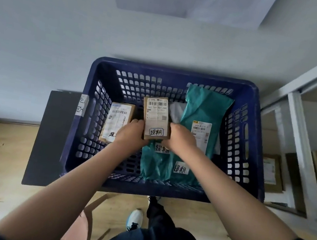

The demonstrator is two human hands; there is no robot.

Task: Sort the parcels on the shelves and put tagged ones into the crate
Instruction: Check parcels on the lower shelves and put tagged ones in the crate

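Both hands down inside the dark blue perforated plastic crate (255, 141) at mid-frame, and between them I've got the small brown cardboard parcel with the white shipping label and handwritten tag (156, 118). My left hand (130, 134) grips its lower left edge, my right hand (179, 139) its lower right, fingers curled in tight around the bottom end. No slack there, nothing else in either palm.

The parcel's long axis runs up the frame, away from me, tilted a touch, tag end nearest my wrists. It sits above the crate floor, I think, though from this angle I can't say whether its far end already touches anything.

Just left of it lies a second brown cardboard parcel with a label (117, 122), partly under my left hand. Below and to the right are the teal plastic mailer bags with white tags (198, 114), one reaching toward the upper right of the crate, one under my wrists.

The open floor is the gap between the left box and the teal bags, straight beneath the parcel. Hands equally near; the drop looks to be straight down.
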